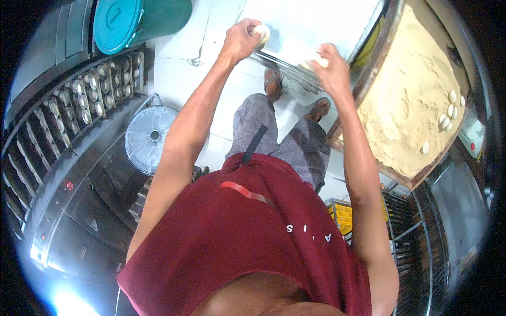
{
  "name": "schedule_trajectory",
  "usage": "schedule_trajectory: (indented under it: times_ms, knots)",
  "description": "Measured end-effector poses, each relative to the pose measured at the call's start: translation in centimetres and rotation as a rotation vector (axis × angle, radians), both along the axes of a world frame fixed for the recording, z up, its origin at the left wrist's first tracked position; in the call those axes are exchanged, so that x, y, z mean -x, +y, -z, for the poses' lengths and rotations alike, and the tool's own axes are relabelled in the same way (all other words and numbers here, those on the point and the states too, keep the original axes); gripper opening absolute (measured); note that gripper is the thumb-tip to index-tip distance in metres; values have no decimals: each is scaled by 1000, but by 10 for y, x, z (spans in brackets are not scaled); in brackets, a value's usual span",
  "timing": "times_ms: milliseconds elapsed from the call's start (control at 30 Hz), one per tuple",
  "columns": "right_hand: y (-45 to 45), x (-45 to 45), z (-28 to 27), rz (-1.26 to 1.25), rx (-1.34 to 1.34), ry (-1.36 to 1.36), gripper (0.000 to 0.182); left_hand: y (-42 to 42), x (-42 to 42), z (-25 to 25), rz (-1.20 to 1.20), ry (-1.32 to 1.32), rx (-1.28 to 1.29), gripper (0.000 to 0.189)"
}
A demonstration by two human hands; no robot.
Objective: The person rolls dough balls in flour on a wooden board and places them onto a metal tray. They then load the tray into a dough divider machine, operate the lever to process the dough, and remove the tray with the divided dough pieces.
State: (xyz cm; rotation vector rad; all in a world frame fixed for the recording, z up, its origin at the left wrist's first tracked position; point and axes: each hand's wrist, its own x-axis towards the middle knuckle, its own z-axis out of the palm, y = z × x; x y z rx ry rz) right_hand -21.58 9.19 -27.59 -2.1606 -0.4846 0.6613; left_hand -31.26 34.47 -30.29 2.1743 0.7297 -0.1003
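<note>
My left hand (pixel 240 41) grips a round, pale dough ball (pixel 262 32) between thumb and fingers, above the near left corner of a bright metal sheet pan (pixel 312 17). Over the same pan's near edge, my right hand (pixel 334 71) is blurred by motion. Its fingers curl around another pale dough piece (pixel 319 60), whose outline is smeared. Glare washes out much of the pan's surface. Beneath it, more pan edges (pixel 286 69) show as a stack.
On the right stands a wood-rimmed trough of pale crumbs (pixel 399 110), with several dough pieces (pixel 446 118) at its far right. A round fan (pixel 154 135), a rack of filled moulds (pixel 93 93) and a lidded green bin (pixel 118 23) stand left. A yellow crate (pixel 343 218) sits below the trough.
</note>
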Motion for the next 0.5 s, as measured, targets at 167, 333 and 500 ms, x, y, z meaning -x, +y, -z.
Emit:
schedule_trajectory:
  times_ms: [167, 333, 500]
  knots:
    - [91, -8, 47, -150, 13, -56, 44, 33, -7, 15, 107, -3, 2, 33]
    - [100, -10, 68, -158, 88, -5, 43, 39, -11, 23, 143, -75, 18, 32]
    - [93, -4, 62, -59, 190, -40, 41, 38, -7, 31, 193, -156, -136, 34]
